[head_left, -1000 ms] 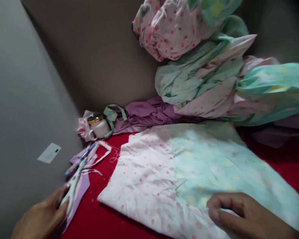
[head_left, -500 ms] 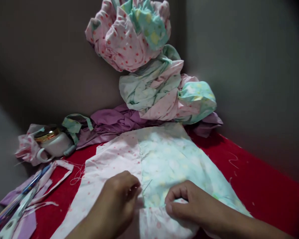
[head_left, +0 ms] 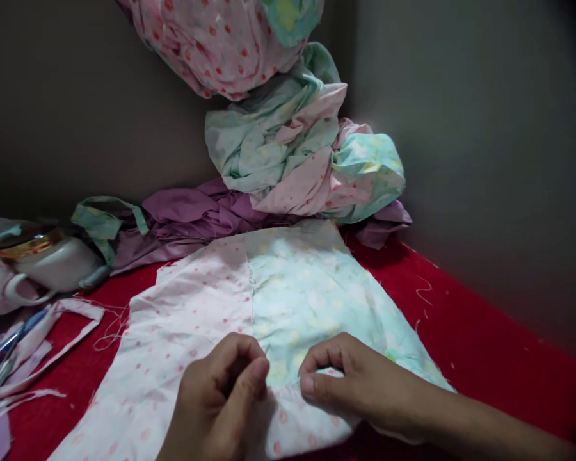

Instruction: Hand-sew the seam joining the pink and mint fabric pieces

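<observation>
Pieced cloth pinched at its seam by both hands on a red surface.

Head view: the pink-and-green cloth (head_left: 278, 301) is spread flat on the red surface (head_left: 480, 346). It is pinched narrowly at the near end of the seam by the left hand (head_left: 221, 400) and pressed just beside it by the curled fingers of the right hand (head_left: 360, 381). Crumpled fabric (head_left: 288, 141) is heaped in the corner behind, and a white cup (head_left: 52, 266) with scissors (head_left: 0, 368) is seen at the far left.

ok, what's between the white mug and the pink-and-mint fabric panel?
Head view: bare red table with loose thread between white mug and fabric panel.
</observation>
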`<move>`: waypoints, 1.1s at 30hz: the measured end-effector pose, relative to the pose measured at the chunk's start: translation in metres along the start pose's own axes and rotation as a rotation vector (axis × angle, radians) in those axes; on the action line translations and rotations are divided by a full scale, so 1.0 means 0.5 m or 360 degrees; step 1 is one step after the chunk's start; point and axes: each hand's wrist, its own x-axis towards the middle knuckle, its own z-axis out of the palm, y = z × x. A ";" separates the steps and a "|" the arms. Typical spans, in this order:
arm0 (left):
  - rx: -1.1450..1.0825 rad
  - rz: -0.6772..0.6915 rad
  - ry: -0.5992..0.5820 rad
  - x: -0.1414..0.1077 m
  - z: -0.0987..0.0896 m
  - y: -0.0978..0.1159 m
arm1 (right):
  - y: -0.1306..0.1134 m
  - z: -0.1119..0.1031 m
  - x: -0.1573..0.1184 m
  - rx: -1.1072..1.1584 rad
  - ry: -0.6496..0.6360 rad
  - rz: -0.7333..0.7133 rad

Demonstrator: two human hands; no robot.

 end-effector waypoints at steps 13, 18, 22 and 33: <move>-0.0357 0.0186 -0.0253 -0.012 0.026 -0.056 | 0.012 -0.003 -0.002 -0.0271 0.0052 0.0124; 0.0086 0.0511 -0.0065 -0.021 0.016 -0.052 | 0.006 0.003 -0.003 -0.0334 0.0134 0.0148; 0.0148 0.0539 -0.0150 -0.024 0.012 -0.057 | 0.001 0.008 -0.001 -0.0295 0.0184 0.0178; 0.0211 0.0534 -0.0219 -0.022 0.008 -0.060 | -0.001 0.008 0.001 -0.0142 0.0182 0.0157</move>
